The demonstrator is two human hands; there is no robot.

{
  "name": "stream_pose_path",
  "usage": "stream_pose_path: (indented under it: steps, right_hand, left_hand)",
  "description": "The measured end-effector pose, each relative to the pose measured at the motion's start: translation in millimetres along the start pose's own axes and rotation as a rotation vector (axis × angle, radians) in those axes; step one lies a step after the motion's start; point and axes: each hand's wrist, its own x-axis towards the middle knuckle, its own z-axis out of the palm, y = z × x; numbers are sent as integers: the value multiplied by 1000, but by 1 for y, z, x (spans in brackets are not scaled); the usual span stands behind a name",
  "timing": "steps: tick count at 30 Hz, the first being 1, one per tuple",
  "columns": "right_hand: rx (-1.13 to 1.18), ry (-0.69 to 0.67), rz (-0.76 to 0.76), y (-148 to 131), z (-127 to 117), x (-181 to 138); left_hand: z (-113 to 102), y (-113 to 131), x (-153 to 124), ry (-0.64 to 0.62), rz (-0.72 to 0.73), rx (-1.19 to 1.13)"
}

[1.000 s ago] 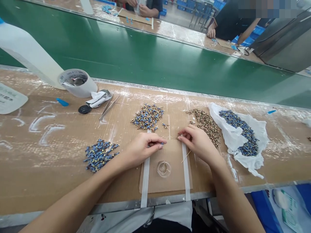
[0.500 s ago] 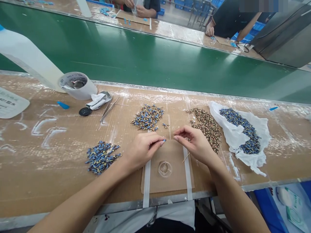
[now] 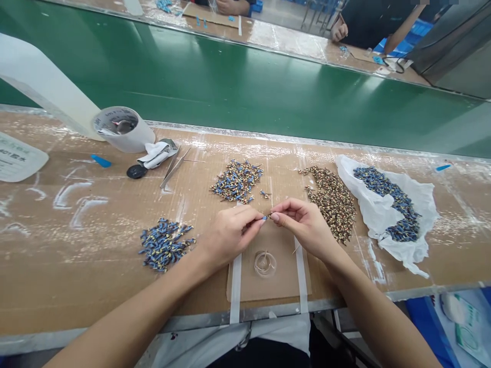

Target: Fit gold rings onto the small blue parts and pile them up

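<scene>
Two hands closed in from the gap of a moment ago, the left hand (image 3: 228, 236) and right hand (image 3: 303, 225) meeting above a taped cardboard mat (image 3: 268, 278), the fingers (image 3: 251, 221) of each pinched almost shut: a small blue-sleeved terminal (image 3: 264, 218) in the left, a tiny brass piece (image 3: 270, 215) in the right, their ends nearly touching, exact fit too small to tell. Just beyond, on the worktop (image 3: 49, 266), a loose, spiky heap of blue-and-gold parts (image 3: 237, 181) and a heap of ridged brass rings (image 3: 332, 203). Further right, glossy blue parts (image 3: 387, 204) on crumpled white plastic (image 3: 418, 199).
</scene>
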Motion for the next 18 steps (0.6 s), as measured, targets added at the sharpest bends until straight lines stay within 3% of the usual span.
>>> stream_pose_path:
  steps: [10,18]
  right_hand:
    - [-87,-76,-39,-5,-1,-4]
    - [-120,-30,-38,-6,2,-9]
  left_hand:
    - [1,-2,-1,-29,55,18]
    - [-4,3,0,-76,41,68]
